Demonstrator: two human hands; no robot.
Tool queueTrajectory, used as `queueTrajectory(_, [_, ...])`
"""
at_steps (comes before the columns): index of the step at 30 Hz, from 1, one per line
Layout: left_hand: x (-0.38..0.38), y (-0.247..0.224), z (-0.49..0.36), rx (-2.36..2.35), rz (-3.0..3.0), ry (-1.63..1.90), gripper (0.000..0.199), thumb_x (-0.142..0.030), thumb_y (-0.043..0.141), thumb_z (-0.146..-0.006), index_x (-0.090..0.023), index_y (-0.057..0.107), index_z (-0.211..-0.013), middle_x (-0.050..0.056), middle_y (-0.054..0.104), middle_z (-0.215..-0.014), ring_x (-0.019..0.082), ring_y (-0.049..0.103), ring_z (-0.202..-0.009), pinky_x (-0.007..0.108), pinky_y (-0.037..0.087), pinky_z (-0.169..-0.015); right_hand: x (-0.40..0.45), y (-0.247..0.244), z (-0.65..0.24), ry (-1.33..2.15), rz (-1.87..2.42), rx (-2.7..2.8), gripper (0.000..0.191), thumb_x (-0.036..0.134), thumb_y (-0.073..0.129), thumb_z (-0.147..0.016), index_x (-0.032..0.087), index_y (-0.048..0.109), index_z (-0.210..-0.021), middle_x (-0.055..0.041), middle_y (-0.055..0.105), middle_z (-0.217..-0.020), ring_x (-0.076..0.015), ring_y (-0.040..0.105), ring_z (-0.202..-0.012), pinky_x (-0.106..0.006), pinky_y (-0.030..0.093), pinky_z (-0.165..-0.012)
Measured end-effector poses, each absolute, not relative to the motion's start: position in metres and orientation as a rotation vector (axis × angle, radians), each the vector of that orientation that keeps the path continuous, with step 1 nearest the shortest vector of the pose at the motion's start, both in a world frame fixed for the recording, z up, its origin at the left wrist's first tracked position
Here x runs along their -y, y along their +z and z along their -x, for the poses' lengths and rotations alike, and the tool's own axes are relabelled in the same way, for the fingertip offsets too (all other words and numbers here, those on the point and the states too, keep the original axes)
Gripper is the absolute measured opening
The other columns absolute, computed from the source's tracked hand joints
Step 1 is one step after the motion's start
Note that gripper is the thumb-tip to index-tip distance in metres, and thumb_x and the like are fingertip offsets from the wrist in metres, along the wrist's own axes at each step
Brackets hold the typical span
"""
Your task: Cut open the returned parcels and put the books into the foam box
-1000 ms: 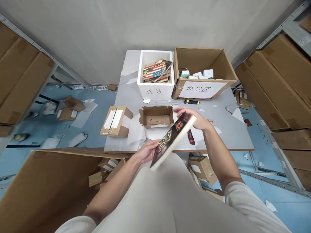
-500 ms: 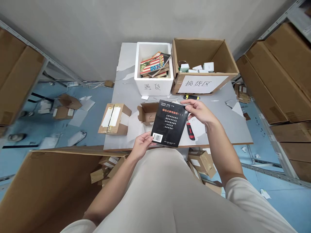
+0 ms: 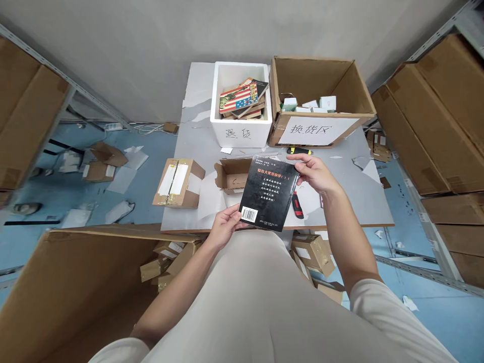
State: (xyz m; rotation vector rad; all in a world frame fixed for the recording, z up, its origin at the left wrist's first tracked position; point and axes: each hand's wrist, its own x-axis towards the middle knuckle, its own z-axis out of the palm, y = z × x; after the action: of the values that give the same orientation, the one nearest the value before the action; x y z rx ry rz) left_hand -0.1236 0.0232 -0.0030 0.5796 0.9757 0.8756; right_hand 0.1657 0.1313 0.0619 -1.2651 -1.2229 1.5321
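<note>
A black book (image 3: 267, 194) with orange and white printing and a barcode faces me, held over the table's near edge. My left hand (image 3: 226, 225) pinches its lower left corner, thumb on the cover near the barcode. At the upper right corner, my right hand (image 3: 313, 174) grips it between thumb and fingers. Behind the book's left side lies an open small cardboard box (image 3: 231, 182), partly hidden. A red and black utility knife (image 3: 297, 205) rests just right of the book.
On the table (image 3: 191, 138), a white foam box (image 3: 242, 134) contains several books, beside a labelled carton (image 3: 319, 132) with small white boxes. A taped parcel (image 3: 177, 184) sits left; a yellow-black knife (image 3: 299, 150) lies behind. A large carton (image 3: 86, 282) with parcels stands below left.
The book and both hands have shifted slightly to the right in view, with the book tilted a little more. Both hands keep their hold on it.
</note>
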Motion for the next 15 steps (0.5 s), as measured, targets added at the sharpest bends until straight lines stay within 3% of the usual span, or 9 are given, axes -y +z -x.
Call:
queueTrajectory(5, [-0.025,-0.002,0.120,-0.925,-0.530,0.920,0.042,-0.036,0.075,-0.074,-0.016,0.069,-0.111,0.006,0.072,-0.093,0.014,0.064,-0.074,0.027,0.052,-0.069,-0.127,0.063,-0.163,1.558,1.219,1.146,0.050,0.059,0.061,-0.078,0.021,0.065,-0.111,0.0003,0.062,-0.071,-0.0102,0.054,-0.051,-0.023,0.049,-0.043])
queueTrajectory(8, [-0.027,0.000,0.117,-0.845,-0.445,0.914,0.038,-0.033,0.072,-0.076,-0.016,0.068,-0.111,0.007,0.072,-0.098,0.016,0.065,-0.079,0.029,0.052,-0.074,-0.125,0.064,-0.156,1.538,1.162,1.188,0.050,0.057,0.060,-0.079,0.026,0.062,-0.118,0.0000,0.064,-0.076,-0.0110,0.055,-0.053,-0.025,0.049,-0.046])
queueTrajectory(12, [-0.026,0.001,0.111,-0.696,-0.325,0.779,0.036,-0.024,0.072,-0.074,-0.014,0.069,-0.109,0.009,0.073,-0.096,0.016,0.067,-0.080,0.027,0.052,-0.075,-0.124,0.067,-0.140,1.304,1.170,1.440,0.057,0.049,0.072,-0.073,0.030,0.058,-0.125,-0.0043,0.064,-0.104,-0.0187,0.062,-0.090,-0.031,0.054,-0.074])
queueTrajectory(15, [-0.024,0.000,0.106,-0.654,-0.285,0.656,0.033,-0.024,0.073,-0.073,-0.012,0.071,-0.104,0.009,0.072,-0.084,0.014,0.065,-0.065,0.024,0.051,-0.065,-0.125,0.067,-0.130,1.285,1.147,1.600,0.055,0.052,0.073,-0.070,0.028,0.063,-0.119,-0.0090,0.055,-0.129,-0.0243,0.054,-0.116,-0.036,0.051,-0.087])
